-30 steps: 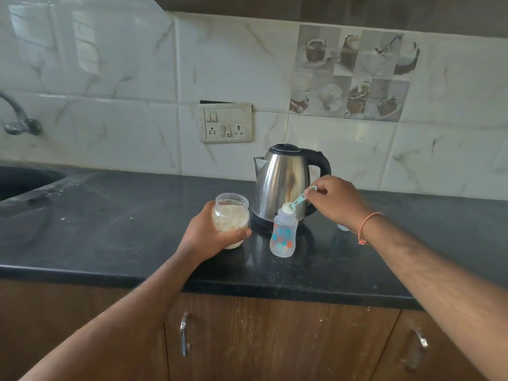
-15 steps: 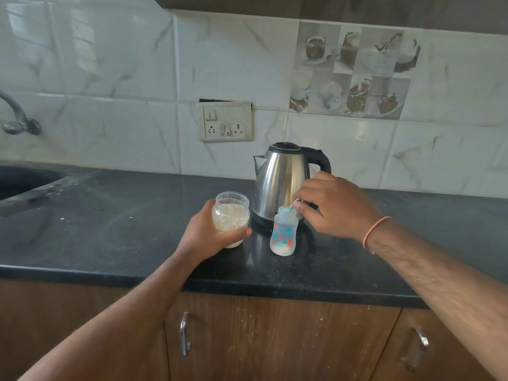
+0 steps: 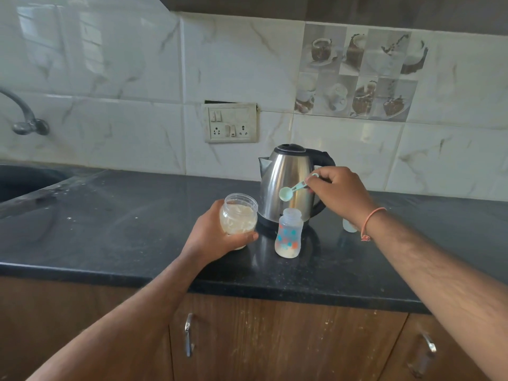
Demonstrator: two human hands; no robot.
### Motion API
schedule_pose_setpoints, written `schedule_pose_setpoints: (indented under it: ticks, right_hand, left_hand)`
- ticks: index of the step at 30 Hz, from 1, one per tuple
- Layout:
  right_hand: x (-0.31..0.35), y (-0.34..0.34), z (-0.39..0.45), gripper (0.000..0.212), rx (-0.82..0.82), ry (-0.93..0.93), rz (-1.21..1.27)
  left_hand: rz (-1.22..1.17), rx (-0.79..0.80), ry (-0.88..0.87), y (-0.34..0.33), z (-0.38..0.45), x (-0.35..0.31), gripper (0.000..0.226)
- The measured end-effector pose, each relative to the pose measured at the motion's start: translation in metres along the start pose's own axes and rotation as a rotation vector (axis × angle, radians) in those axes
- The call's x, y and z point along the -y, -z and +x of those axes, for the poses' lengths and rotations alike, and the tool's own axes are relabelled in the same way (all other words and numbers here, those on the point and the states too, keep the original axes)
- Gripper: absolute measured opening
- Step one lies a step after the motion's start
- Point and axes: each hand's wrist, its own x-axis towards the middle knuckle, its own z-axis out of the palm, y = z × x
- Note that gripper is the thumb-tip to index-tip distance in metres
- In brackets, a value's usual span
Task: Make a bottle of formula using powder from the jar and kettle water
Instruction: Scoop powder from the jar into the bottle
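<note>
Your left hand (image 3: 217,235) is wrapped around the open jar (image 3: 238,215), fingers curled under its right side and thumb behind, holding it upright just above or on the black countertop (image 3: 110,232); whether its base touches the stone is hidden by your fingers. The jar's mouth faces straight up, and pale powder fills most of it.

Your right hand (image 3: 339,192) is closed in a pinch on the handle of the small teal scoop (image 3: 295,188). The scoop's long axis runs on a slant, from the handle end high at your fingertips down and to the left to the bowl. The bowl faces toward you and looks empty. It hangs in front of the steel kettle (image 3: 288,185), above the bottle and slightly to its left, not touching it.

The baby bottle (image 3: 289,233) stands upright on the countertop, long axis vertical, open neck pointing up, just in front of the kettle's base and just right of the jar. A shallow layer of powder sits in its bottom. The kettle stands behind both, lid shut, spout to the left and black handle to the right, partly covered by your right hand. A small pale object (image 3: 349,225) rests on the counter behind your right wrist, too hidden to identify.
</note>
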Motion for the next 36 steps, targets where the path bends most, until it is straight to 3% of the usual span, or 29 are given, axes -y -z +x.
schedule_pose_setpoints:
  ticks: [4,16,26,31,36]
  right_hand:
    - [0.023,-0.022,-0.004,0.021,0.066,0.040,0.087]
    - [0.054,-0.084,-0.012,0.031,0.205,0.331,-0.314]
    - [0.055,-0.091,-0.003,0.031,0.317,0.286,-0.292]
    - [0.054,-0.090,0.000,0.032,0.394,0.162,-0.208]
    - [0.053,-0.082,0.003,0.028,0.373,0.077,-0.089]
  left_hand:
    - [-0.002,0.000,-0.024,0.001,-0.001,0.000,0.099]
    - [0.000,-0.016,-0.126,0.001,-0.004,-0.002,0.091]
    - [-0.018,-0.008,-0.152,0.001,-0.004,-0.002,0.093]
    - [-0.026,-0.009,-0.154,0.001,-0.004,-0.004,0.093]
    - [-0.009,-0.004,-0.134,0.000,-0.002,-0.003,0.095]
